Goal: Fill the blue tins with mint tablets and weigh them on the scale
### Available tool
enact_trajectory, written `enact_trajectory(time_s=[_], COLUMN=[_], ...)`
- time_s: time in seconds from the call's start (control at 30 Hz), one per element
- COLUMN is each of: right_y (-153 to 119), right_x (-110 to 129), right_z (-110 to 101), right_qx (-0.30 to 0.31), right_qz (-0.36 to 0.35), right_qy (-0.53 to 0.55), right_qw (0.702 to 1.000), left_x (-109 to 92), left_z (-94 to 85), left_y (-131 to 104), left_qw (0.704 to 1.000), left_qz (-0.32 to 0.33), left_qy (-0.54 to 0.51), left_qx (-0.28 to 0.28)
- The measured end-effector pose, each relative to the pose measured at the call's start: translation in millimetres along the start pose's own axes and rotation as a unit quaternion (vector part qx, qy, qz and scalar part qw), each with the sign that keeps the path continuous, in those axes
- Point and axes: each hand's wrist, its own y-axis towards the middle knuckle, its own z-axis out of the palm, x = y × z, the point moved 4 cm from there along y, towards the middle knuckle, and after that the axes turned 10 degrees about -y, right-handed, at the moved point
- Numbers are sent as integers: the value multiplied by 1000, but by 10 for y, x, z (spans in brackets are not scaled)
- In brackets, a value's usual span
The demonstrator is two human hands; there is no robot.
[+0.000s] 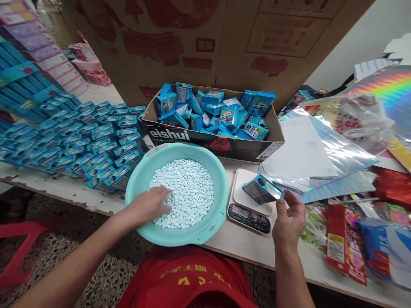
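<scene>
Candies [184, 192], small and pale, fill the middle of a turquoise basin [221, 179] low in the centre of the frame, right at the table's near edge, handy, I'd judge, for scooping. Left hand [150, 208] is down among them, fingers spread and motion-blurred; I can't tell whether any candies are caught in it.

Just right of the basin sits a kitchen scale [249, 218], close enough, it seems, that nothing need be carried far. Tilted over its platform, a small blue box [261, 190] shows its dark round opening on top, and the right hand [290, 216] has its far-right end pinched between thumb and fingers, presumably to steady it.

Beyond the basin, upper centre, a shallow carton [201, 139] holds similar boxes in a jumble. Off to the left, standing boxes [96, 162] run in tight rows, likely for mutual support. Behind everything at the top looms a large cardboard box [231, 47].
</scene>
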Motion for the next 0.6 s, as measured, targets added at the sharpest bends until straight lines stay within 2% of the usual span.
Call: enact_trajectory(time_s=[0.07,0.13,0.23,0.3,0.33,0.37,0.4,0.47,0.53,0.57,0.6], right_y=[21,50,101,107,87,49,-7,-172,-394,-514,-629], right_x=[18,39,158,332,445,569,702,964,1175,1247,1295], right_z=[79,161,188,130,97,74,72,153,338,448,557], right_qx=[39,90,110,73,54,44,48,109,215,263,301], right_qz=[10,38,48,19,0,-21,-45,-93,-143,-167,-191], right_qy=[-4,-19,-29,-18,-6,6,17,28,20,14,7], right_qw=[999,995,992,997,999,999,998,989,966,950,934], left_x=[-149,-235,-275,-252,-229,-200,-168,-115,-108,-128,-164], left_z=[222,334,342,271,226,183,146,88,36,-2,-50], left_y=[43,54,55,60,62,62,60,55,60,69,82], left_qw=[992,985,979,970,955,927,882,747,604,551,513], left_qz=[23,36,30,-7,-35,-69,-103,-162,-195,-201,-198], left_qy=[23,21,-71,-185,-263,-356,-457,-645,-765,-800,-823], left_qx=[123,170,187,157,129,94,54,-35,-105,-128,-146])
